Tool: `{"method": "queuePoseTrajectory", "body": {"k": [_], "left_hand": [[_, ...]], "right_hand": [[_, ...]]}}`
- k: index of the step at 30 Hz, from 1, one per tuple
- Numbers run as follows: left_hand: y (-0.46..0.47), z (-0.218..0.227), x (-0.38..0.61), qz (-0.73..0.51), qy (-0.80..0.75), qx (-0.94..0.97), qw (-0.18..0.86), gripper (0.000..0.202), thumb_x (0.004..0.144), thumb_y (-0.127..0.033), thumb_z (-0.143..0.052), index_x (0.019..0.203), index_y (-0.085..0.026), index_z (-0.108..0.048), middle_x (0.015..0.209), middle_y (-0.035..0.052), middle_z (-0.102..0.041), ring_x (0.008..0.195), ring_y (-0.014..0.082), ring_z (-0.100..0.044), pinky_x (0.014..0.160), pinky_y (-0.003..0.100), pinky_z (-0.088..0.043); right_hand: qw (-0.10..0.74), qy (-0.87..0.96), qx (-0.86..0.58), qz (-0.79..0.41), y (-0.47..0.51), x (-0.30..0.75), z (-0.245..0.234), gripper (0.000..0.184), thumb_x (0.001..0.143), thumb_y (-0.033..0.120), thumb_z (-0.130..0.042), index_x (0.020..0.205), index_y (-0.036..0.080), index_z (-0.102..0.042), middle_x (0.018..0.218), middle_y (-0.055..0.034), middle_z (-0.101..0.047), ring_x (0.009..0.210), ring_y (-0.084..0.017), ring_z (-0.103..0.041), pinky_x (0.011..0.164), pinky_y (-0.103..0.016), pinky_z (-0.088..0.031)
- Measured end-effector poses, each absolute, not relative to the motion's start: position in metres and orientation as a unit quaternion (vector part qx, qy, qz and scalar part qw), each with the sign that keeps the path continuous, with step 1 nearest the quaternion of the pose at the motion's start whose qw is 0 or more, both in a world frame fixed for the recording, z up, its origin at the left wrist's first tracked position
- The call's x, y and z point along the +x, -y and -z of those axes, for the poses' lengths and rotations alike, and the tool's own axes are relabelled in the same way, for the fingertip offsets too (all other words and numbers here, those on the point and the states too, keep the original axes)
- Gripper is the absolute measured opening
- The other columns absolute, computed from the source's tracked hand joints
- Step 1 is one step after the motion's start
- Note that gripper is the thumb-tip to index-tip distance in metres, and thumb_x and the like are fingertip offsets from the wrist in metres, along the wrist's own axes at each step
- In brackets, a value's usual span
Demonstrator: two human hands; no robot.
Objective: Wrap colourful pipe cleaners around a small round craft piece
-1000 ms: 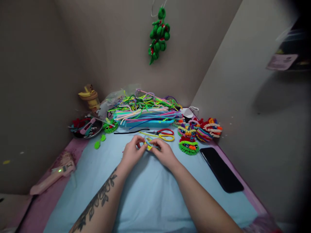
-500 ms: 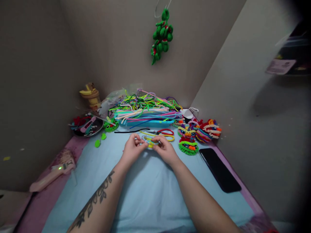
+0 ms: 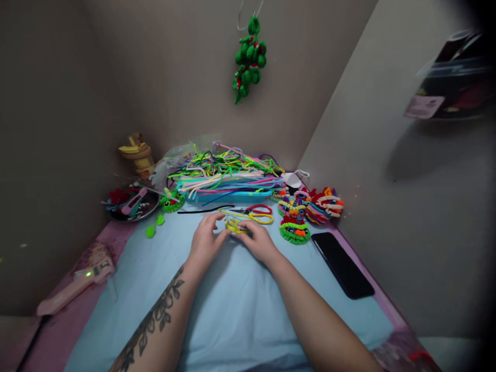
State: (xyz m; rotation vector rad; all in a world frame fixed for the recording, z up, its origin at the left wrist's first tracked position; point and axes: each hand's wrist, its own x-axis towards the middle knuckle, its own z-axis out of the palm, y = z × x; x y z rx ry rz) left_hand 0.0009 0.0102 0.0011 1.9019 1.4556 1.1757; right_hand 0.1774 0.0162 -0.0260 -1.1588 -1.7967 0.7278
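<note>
Between my two hands is a small yellow and pale-blue piece of fuzzy pipe cleaner [image 3: 233, 226], its exact shape partly hidden by fingers. My right hand [image 3: 258, 240] pinches it from the right side. On its left edge rests the thumb of my left hand [image 3: 205, 237], with the forefinger curved above; how firmly the left fingers grip is hard to see. Just beyond lie scissors [image 3: 261, 208] with red and yellow handles. A black pipe cleaner [image 3: 205, 210] lies beyond my left hand.
Behind stands a blue tray [image 3: 232, 196] heaped with coloured pipe cleaners [image 3: 232, 168]. Finished fuzzy faces [image 3: 295, 231] and a phone [image 3: 343, 264] lie right. Left are green discs [image 3: 150, 231], a metal bowl [image 3: 155, 199] and a pink glue gun [image 3: 73, 289], its light green.
The view has shifted slightly to the right. My left forefinger and thumb look wider apart, and the yellow piece has turned a little between my hands.
</note>
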Motion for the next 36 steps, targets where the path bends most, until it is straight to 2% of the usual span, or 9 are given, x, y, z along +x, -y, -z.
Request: {"method": "queuePoseTrajectory", "body": {"k": [5, 8, 12, 15, 24, 27, 29, 32, 36], "left_hand": [[-0.005, -0.003, 0.007, -0.399, -0.474, 0.764, 0.18, 0.011, 0.084, -0.025, -0.053, 0.088, -0.02, -0.062, 0.087, 0.0051, -0.062, 0.079, 0.0169, -0.055, 0.074, 0.029, -0.044], [-0.002, -0.007, 0.008, -0.404, -0.452, 0.772, 0.193, 0.014, 0.085, -0.023, -0.05, 0.076, -0.019, -0.06, 0.074, 0.0026, -0.058, 0.072, 0.0152, -0.054, 0.069, 0.027, -0.042], [-0.004, -0.016, -0.003, -0.466, -0.466, 0.713, 0.24, 0.018, 0.084, -0.028, -0.051, 0.07, -0.018, -0.057, 0.07, 0.0007, -0.055, 0.066, 0.0129, -0.05, 0.063, 0.024, -0.039], [-0.014, -0.016, -0.017, -0.535, -0.533, 0.588, 0.29, 0.017, 0.08, -0.034, -0.054, 0.072, -0.018, -0.055, 0.062, -0.0027, -0.048, 0.057, 0.011, -0.043, 0.055, 0.023, -0.036], [-0.036, 0.011, -0.03, -0.479, -0.646, 0.497, 0.326, 0.025, 0.072, -0.041, -0.055, 0.063, -0.018, -0.052, 0.051, -0.0043, -0.044, 0.046, 0.0103, -0.039, 0.045, 0.021, -0.032], [-0.034, 0.012, -0.027, -0.467, -0.644, 0.524, 0.304, 0.02, 0.071, -0.037, -0.059, 0.073, -0.017, -0.059, 0.064, 0.0004, -0.057, 0.06, 0.0155, -0.052, 0.053, 0.025, -0.041], [-0.03, 0.007, -0.023, -0.481, -0.624, 0.563, 0.25, 0.024, 0.071, -0.034, -0.061, 0.09, -0.019, -0.062, 0.093, 0.0058, -0.064, 0.086, 0.0211, -0.058, 0.072, 0.031, -0.047], [-0.02, -0.002, -0.016, -0.489, -0.518, 0.696, 0.092, 0.029, 0.085, -0.026, -0.046, 0.111, -0.022, -0.059, 0.124, 0.0084, -0.057, 0.12, 0.0231, -0.047, 0.102, 0.042, -0.035], [-0.01, -0.009, -0.008, -0.377, -0.441, 0.811, 0.072, 0.029, 0.087, -0.025, -0.047, 0.112, -0.025, -0.06, 0.123, 0.0068, -0.059, 0.131, 0.0259, -0.035, 0.108, 0.05, -0.025]], "right_hand": [[0.404, 0.768, -0.444, -0.223, -0.015, 0.175, 0.023, 0.018, 0.081, 0.02, -0.06, 0.098, 0.021, -0.066, 0.095, -0.0086, -0.069, 0.093, -0.023, -0.059, 0.085, -0.04, -0.045], [0.404, 0.765, -0.452, -0.216, -0.015, 0.176, 0.022, 0.017, 0.082, 0.02, -0.058, 0.097, 0.02, -0.066, 0.096, -0.0089, -0.069, 0.094, -0.023, -0.059, 0.087, -0.04, -0.044], [0.449, 0.705, -0.48, -0.267, -0.021, 0.184, 0.023, 0.026, 0.079, 0.02, -0.057, 0.104, 0.021, -0.063, 0.105, -0.0079, -0.067, 0.097, -0.022, -0.059, 0.088, -0.038, -0.044], [0.471, 0.663, -0.495, -0.305, -0.025, 0.192, 0.022, 0.02, 0.076, 0.024, -0.058, 0.094, 0.019, -0.064, 0.096, -0.0062, -0.066, 0.091, -0.021, -0.059, 0.085, -0.036, -0.045], [0.425, 0.664, -0.427, -0.443, -0.018, 0.188, 0.014, 0.011, 0.072, 0.026, -0.059, 0.081, 0.019, -0.06, 0.077, 0.0, -0.06, 0.072, -0.016, -0.055, 0.067, -0.027, -0.045], [0.426, 0.668, -0.418, -0.446, -0.017, 0.189, 0.013, 0.01, 0.072, 0.024, -0.06, 0.081, 0.019, -0.06, 0.077, 0.0, -0.061, 0.073, -0.016, -0.056, 0.066, -0.027, -0.046], [0.428, 0.677, -0.426, -0.42, -0.016, 0.189, 0.012, 0.01, 0.072, 0.023, -0.06, 0.081, 0.019, -0.061, 0.079, -0.0003, -0.062, 0.075, -0.017, -0.057, 0.07, -0.028, -0.047], [0.427, 0.707, -0.434, -0.36, -0.015, 0.188, 0.011, 0.011, 0.072, 0.02, -0.06, 0.083, 0.019, -0.062, 0.085, -0.0023, -0.064, 0.082, -0.019, -0.058, 0.078, -0.032, -0.046], [0.412, 0.758, -0.409, -0.297, -0.012, 0.185, 0.007, 0.011, 0.075, 0.017, -0.057, 0.084, 0.019, -0.063, 0.085, -0.0041, -0.062, 0.084, -0.019, -0.056, 0.081, -0.034, -0.043]]}}
